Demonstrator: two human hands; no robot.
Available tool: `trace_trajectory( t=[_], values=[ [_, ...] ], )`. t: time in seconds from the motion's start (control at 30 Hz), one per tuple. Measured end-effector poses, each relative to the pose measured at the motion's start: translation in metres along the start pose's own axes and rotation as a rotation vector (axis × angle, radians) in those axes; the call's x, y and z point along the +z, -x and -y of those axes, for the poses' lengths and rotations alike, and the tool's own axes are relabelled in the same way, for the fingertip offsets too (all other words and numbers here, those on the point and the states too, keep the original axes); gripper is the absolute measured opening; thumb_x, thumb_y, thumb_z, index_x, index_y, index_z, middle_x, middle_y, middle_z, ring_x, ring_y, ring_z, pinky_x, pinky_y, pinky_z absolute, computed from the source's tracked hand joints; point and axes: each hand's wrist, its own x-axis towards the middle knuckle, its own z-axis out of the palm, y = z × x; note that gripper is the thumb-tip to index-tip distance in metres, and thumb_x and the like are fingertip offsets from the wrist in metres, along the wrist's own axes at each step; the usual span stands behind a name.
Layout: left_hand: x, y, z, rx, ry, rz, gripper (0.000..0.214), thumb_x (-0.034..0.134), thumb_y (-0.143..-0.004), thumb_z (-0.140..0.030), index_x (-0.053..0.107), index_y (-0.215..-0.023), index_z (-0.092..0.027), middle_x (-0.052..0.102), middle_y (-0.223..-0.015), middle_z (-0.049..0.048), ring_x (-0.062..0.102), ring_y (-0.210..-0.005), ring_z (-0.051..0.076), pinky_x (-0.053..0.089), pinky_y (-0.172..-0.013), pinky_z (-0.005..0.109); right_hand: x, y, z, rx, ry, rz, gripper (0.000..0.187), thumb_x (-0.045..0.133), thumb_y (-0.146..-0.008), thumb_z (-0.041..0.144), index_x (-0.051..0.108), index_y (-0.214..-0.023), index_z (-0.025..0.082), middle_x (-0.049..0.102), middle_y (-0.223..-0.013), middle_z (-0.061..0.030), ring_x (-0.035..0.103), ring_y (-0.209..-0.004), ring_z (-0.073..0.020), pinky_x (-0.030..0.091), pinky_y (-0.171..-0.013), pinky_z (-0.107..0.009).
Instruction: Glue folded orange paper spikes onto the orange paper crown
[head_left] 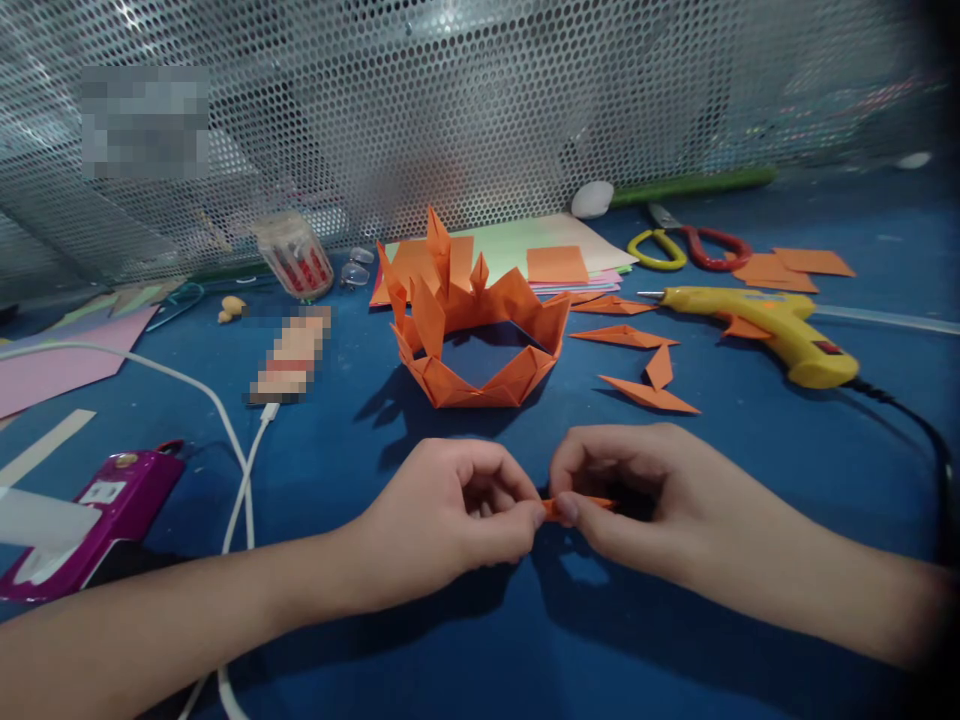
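Between my two hands is a small folded orange paper piece (553,508), narrow and pointed at its right end. My left hand (465,505) pinches its left end between thumb and forefinger. The thumb and forefinger of my right hand (637,490) are closed on its middle, and the tip shows past the thumb. Just beyond my hands stands an orange folded-paper crown (480,360), with several upright points along its left and back. Several loose pointed paper pieces (626,336) lie to the crown's right on the blue table (465,640).
A yellow glue gun (757,310) lies at the right, its cord trailing off. Scissors (720,248) and orange paper squares (776,270) are behind it. A jar (296,258), a phone (292,355) with a white cable (247,475) and a purple device (124,510) sit left. Perforated metal (480,120) bounds the back.
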Motion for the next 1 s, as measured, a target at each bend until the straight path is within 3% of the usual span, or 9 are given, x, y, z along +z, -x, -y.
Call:
trace_trajectory(
  t=[0.43, 0.6, 0.8, 0.9, 1.0],
  values=[
    [-0.003, 0.000, 0.000, -0.046, 0.020, 0.095, 0.011, 0.063, -0.089, -0.020, 0.060, -0.080, -0.015, 0.059, -0.056, -0.0052, 0.051, -0.045, 0.003, 0.045, -0.045, 0.010, -0.002, 0.001, -0.004, 0.071, -0.068, 0.048, 0.006, 0.059, -0.073, 0.024, 0.058, -0.069, 0.019, 0.054, -0.060, 0.0026, 0.044, -0.053, -0.0080, 0.032, -0.045, -0.019],
    [-0.002, 0.001, -0.001, -0.052, -0.008, 0.085, 0.008, 0.063, -0.088, -0.018, 0.060, -0.080, -0.015, 0.058, -0.055, -0.0056, 0.050, -0.044, 0.003, 0.044, -0.044, 0.010, -0.001, 0.002, -0.003, 0.001, -0.004, 0.026, 0.005, 0.059, -0.070, 0.022, 0.058, -0.066, 0.019, 0.051, -0.057, 0.0036, 0.040, -0.051, -0.0071, 0.030, -0.044, -0.019],
    [-0.001, 0.002, -0.001, -0.049, -0.015, 0.056, 0.011, 0.065, -0.086, -0.020, 0.059, -0.078, -0.015, 0.058, -0.054, -0.0057, 0.051, -0.043, 0.004, 0.044, -0.043, 0.011, -0.004, 0.003, 0.008, -0.050, 0.129, 0.053, 0.017, 0.055, -0.080, 0.033, 0.064, -0.073, 0.020, 0.058, -0.060, 0.0003, 0.048, -0.053, -0.0098, 0.038, -0.047, -0.021],
    [-0.001, 0.002, 0.000, -0.041, -0.003, 0.048, 0.011, 0.066, -0.084, -0.021, 0.059, -0.076, -0.016, 0.058, -0.053, -0.0056, 0.050, -0.042, 0.004, 0.044, -0.042, 0.011, -0.003, 0.003, 0.008, -0.046, 0.171, 0.054, 0.013, 0.056, -0.078, 0.030, 0.064, -0.075, 0.020, 0.061, -0.065, -0.0002, 0.051, -0.057, -0.0110, 0.042, -0.051, -0.022],
    [0.000, 0.002, 0.000, -0.044, 0.002, 0.033, 0.010, 0.067, -0.080, -0.020, 0.060, -0.075, -0.016, 0.058, -0.053, -0.0056, 0.049, -0.042, 0.004, 0.043, -0.042, 0.012, -0.001, 0.002, 0.002, -0.053, 0.174, 0.036, 0.008, 0.058, -0.076, 0.025, 0.062, -0.071, 0.021, 0.058, -0.061, 0.0015, 0.047, -0.054, -0.0101, 0.038, -0.048, -0.022]
  ],
)
